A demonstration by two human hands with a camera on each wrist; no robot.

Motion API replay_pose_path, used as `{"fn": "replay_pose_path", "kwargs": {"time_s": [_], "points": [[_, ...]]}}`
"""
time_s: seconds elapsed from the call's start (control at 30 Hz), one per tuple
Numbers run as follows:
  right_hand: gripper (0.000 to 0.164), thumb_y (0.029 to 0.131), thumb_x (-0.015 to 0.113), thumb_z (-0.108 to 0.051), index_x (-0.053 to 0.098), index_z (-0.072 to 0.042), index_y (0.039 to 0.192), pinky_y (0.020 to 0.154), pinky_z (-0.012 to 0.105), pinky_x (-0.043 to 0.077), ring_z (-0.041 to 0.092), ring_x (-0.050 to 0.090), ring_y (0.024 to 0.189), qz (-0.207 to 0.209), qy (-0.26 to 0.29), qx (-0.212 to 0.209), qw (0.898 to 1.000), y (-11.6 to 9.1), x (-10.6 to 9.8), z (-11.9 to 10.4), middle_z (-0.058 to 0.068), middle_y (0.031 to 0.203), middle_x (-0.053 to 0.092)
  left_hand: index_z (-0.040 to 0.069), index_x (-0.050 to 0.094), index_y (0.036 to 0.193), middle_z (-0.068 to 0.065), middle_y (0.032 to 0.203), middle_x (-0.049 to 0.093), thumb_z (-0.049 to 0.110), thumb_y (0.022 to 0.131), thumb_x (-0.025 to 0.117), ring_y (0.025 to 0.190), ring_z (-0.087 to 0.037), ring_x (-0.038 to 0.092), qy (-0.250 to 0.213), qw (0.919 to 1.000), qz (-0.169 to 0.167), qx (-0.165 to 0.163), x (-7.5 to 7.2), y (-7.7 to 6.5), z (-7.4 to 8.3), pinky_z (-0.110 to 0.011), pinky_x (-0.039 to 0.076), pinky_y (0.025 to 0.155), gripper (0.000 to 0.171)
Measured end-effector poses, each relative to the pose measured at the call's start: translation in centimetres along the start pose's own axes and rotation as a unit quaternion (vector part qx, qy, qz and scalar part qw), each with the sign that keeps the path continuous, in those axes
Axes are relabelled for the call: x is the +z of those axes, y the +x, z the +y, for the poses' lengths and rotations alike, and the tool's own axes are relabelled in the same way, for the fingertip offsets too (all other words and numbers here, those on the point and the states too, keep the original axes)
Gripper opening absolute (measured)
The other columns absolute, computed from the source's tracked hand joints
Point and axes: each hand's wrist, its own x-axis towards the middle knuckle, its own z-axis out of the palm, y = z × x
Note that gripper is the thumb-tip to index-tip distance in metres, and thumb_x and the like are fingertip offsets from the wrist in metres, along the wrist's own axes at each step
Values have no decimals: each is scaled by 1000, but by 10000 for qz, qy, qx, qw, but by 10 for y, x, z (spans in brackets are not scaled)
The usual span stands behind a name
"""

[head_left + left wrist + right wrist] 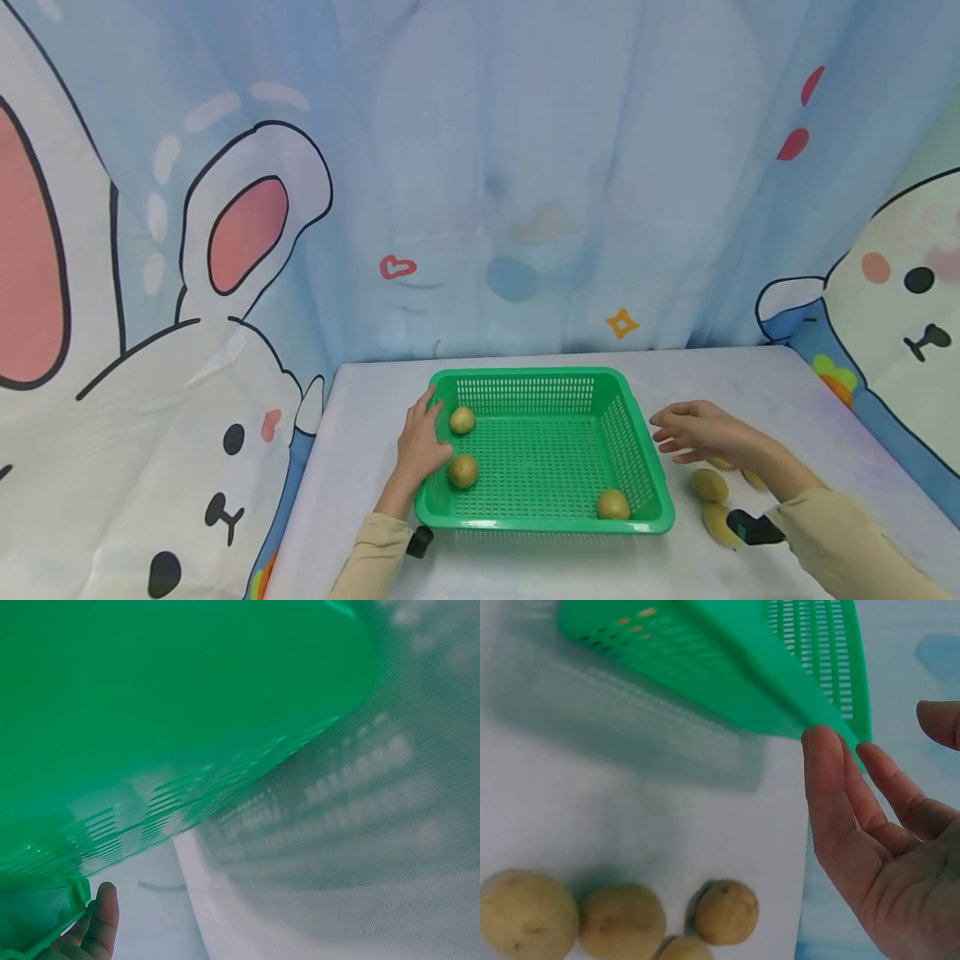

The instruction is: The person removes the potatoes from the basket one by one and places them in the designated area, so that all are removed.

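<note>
A green plastic basket (536, 524) with slotted walls holds three potatoes: one potato (462, 420) and a second potato (462, 472) near its left wall, and a third potato (613, 504) in the front right corner. At the left rim, my left hand (422, 446) grips the basket, thumb over the edge and fingers along the outside. Just off the right rim hovers my right hand (701, 431), fingers loosely extended and holding nothing. Below that hand lie several loose potatoes, including a potato (708, 486) and another potato (726, 912). The right forearm partly covers this group.
A white table (375, 400) carries everything. Behind it hangs a blue curtain (525, 167) printed with cartoon rabbits. Dark wrist cameras show at both cuffs, the right camera (753, 527) close to the loose potatoes.
</note>
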Motion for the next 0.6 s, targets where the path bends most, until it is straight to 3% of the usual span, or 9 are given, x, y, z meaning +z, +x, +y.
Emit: {"fn": "replay_pose_path", "kwargs": {"time_s": [0.23,0.4,0.6], "points": [[48,102,49,-25,49,14,130,79,45,57,29,67,96,-149,-15,-184,9997,12,16,-24,23,112,65,-6,56,134,-10,156,35,-3,61,52,135,-34,38,15,10000,15,-5,-1,0,0,-44,52,75,72],[49,102,51,-27,52,12,130,78,45,57,35,66,101,-489,-121,-376,9980,20,27,-36,26,117,64,-6,56,134,-10,156,35,-3,62,52,135,-33,38,88,10000,16,15,-1,1,-1,-43,52,77,72],[44,102,51,-28,56,7,129,80,47,56,38,65,106,-965,-185,-363,9945,30,37,-41,21,118,64,-5,55,136,-8,157,33,-3,62,53,136,-32,37,79,9999,-66,-58,0,1,-1,-41,52,75,74]]}}
